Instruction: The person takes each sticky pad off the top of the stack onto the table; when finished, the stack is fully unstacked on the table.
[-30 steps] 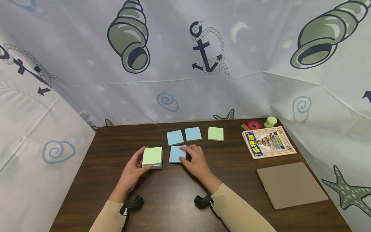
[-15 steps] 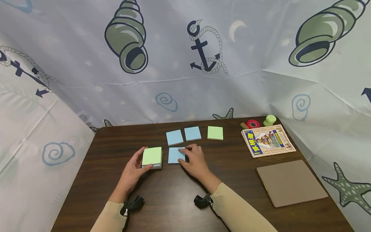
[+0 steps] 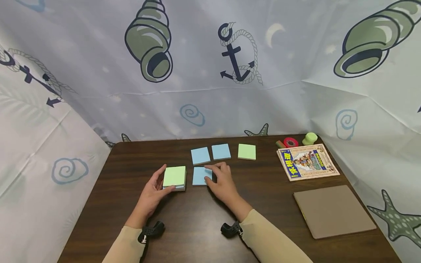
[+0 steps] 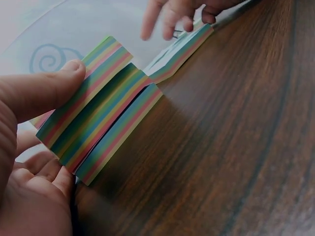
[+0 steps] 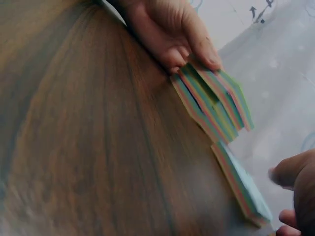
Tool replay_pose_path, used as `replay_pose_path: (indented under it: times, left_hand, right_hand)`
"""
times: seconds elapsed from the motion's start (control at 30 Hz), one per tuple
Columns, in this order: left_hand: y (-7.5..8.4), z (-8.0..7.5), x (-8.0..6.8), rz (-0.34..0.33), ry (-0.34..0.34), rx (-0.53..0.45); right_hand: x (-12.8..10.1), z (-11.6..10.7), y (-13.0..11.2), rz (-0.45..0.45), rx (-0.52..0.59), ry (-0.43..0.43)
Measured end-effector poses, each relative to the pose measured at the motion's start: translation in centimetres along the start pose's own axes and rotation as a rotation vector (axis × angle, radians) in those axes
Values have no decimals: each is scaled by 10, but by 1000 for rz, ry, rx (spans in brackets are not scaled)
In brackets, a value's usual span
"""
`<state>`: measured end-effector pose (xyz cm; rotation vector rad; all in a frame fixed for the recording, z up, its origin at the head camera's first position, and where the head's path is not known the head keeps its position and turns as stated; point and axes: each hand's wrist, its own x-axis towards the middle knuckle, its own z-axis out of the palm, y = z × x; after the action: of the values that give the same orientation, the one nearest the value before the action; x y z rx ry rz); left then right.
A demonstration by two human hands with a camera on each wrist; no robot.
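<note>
One stack of note pads, topped in light green, is what we see gripped by the left hand, thumb against its near face and fingers at its nine o'clock side, if we take twelve as pointing away from the person. From the left wrist we make out striped edges on that stack, with its layers slightly out of line. Just beside it, at three o'clock, a blue pad lies on the dark wooden table. We find the right hand at that pad's three o'clock edge, thumb and forefinger a little apart; we cannot tell whether they pinch it or merely touch it. Around this pad we count a second blue pad at twelve, a third blue pad at one and a light green pad at two. Well off toward three we see an illustrated booklet, with a red ring at its eleven and a taupe board at its five.
</note>
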<state>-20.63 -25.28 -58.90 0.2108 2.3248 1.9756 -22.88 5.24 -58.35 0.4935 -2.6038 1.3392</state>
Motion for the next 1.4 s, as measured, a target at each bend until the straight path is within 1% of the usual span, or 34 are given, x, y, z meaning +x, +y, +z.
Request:
replay_pose_path:
  times: [0.1,0.27,0.37,0.47,0.53,0.6,0.67,0.73,0.9,0.93,1.2,1.4]
  left_hand:
    - [0,-1,1,-31,-7,-16]
    - [1,-2,1,-55,-16,-34]
    - [0,-2,1,-61,-25,-32]
    - [-1,-2,2,-54,-40,-45]
    - [-1,-1,2,-49,-38,-55]
    - [-2,-1,2,-43,-38,-57]
    - [-2,-1,2,-41,-39,-58]
    - [-2,-2,1,-43,-39,-58]
    - [-2,-3,2,-38,-40,-50]
    - [-2,-3,2,-35,-42,-48]
    - [-3,-4,2,-45,-37,-50]
    - [-4,-3,2,-38,-41,-35]
  right_hand:
    - [3,2,-13,-5,76,-32]
    - [13,7,-38,29,143,-136]
    - [20,10,-51,91,185,-202]
    - [24,14,-61,188,230,-261]
    - [27,18,-66,236,239,-284]
    - [30,21,-69,261,230,-294]
    - [34,26,-72,263,211,-296]
    - [36,32,-73,247,151,-291]
    - [38,45,-73,184,-44,-271]
    - [38,46,-73,177,-61,-267]
    - [34,52,-77,166,-51,-242]
    - [30,52,-80,151,-101,-201]
